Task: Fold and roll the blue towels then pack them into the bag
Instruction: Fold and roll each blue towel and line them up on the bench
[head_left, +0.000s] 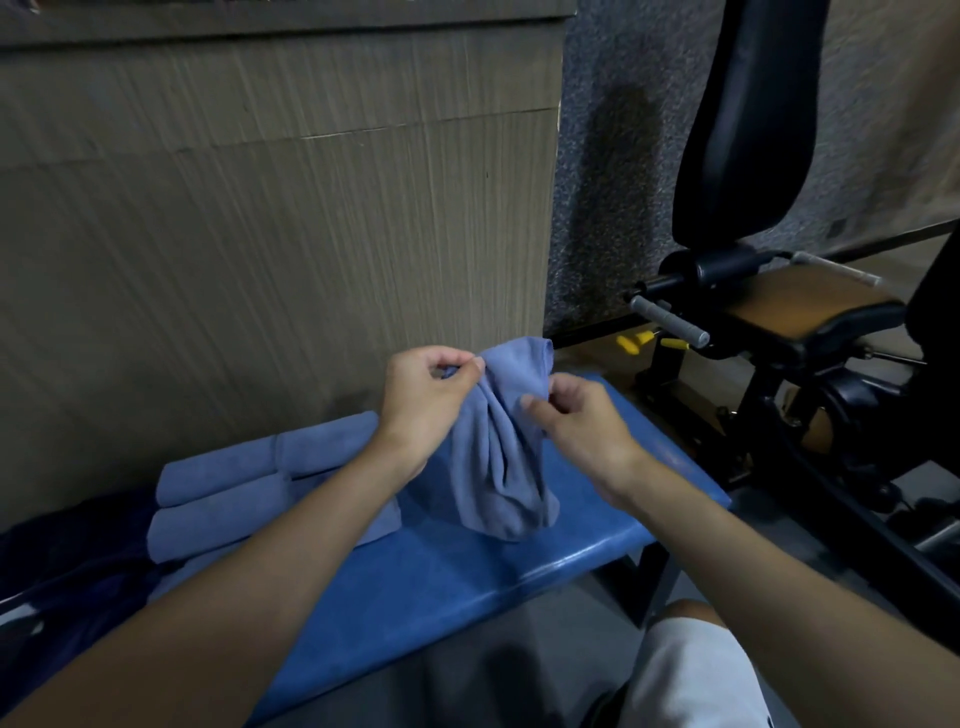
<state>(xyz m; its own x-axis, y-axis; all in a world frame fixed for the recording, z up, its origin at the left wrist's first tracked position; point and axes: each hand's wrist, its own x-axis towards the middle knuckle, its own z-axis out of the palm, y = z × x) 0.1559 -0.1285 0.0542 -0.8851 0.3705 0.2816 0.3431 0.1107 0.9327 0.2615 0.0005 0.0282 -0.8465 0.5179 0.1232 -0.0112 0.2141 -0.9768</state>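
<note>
A loose blue towel (498, 457) hangs bunched over the blue padded bench (467, 587), its lower end resting on the pad. My left hand (423, 402) pinches the towel's upper edge between thumb and fingers. My right hand (579, 423) holds the towel's right edge just below the top, fingers curled on the cloth. Several rolled blue towels (228, 493) lie side by side on the bench to the left. A dark blue bag (67, 561) sits at the far left, partly cut off by the frame.
A wood-grain panel wall (260, 208) rises right behind the bench. A black gym machine with a brown seat (800, 306) and grey handle (670, 322) stands to the right. My knee in white shorts (691, 670) is at the bottom.
</note>
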